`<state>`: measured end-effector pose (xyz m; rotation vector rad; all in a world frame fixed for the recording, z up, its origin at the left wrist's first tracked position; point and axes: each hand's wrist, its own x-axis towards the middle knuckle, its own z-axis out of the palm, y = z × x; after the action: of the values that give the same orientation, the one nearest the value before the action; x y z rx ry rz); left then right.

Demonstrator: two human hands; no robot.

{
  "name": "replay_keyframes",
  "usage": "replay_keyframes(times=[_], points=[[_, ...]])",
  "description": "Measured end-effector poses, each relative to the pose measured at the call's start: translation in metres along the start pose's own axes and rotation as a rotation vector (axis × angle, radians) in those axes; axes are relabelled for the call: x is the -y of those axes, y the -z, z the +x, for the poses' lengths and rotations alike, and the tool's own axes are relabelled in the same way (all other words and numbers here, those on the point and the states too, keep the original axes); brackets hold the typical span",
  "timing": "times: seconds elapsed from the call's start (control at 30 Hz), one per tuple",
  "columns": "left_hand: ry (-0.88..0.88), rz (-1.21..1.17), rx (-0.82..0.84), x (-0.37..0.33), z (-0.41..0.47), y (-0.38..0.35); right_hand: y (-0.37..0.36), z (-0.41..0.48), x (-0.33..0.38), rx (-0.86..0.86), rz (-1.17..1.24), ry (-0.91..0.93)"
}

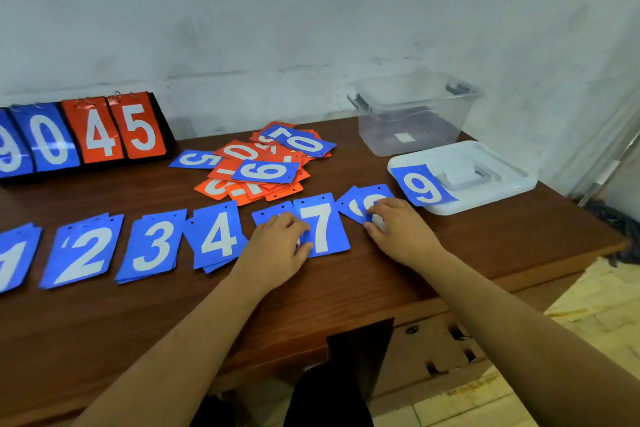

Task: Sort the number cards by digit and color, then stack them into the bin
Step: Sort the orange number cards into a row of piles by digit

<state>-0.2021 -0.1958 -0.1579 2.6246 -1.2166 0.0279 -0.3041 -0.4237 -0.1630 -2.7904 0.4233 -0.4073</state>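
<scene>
The left grip (280, 243) is laid, fingers curled, on a half-hidden blue card (268, 217) that touches the 7 card (323, 224) just to its right. The right grip (398, 229) is curled over the 8 card (358, 201). Whether either card is pinched or merely pressed cannot be told. Each card is best squared flat into the row before release. Beyond the grips the mixed pile (266, 163) lies unsorted. Farther right, no cards are seen in the bin (381, 128).

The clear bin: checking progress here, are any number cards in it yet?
No, the clear bin looks empty apart from a small white patch at its bottom.
</scene>
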Motion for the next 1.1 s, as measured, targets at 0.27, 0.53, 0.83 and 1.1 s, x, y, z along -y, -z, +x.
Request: replay_keyframes(times=[0.27, 0.53, 0.83, 1.1], points=[[0.058, 0.02, -0.104, 0.019, -0.023, 0.003, -0.023, -0.019, 0.066, 0.086, 0.044, 0.246], [0.022, -0.001, -0.068, 0.042, -0.039, 0.015, -0.012, -0.018, 0.071, 0.12, 0.06, 0.147], [0.066, -0.089, -0.227, 0.072, -0.005, 0.04, -0.002, 0.038, 0.1, 0.069, 0.158, 0.024], [0.247, 0.109, -0.029, 0.113, 0.055, 0.045, -0.028, 0.131, 0.129, 0.149, 0.094, 0.028]])
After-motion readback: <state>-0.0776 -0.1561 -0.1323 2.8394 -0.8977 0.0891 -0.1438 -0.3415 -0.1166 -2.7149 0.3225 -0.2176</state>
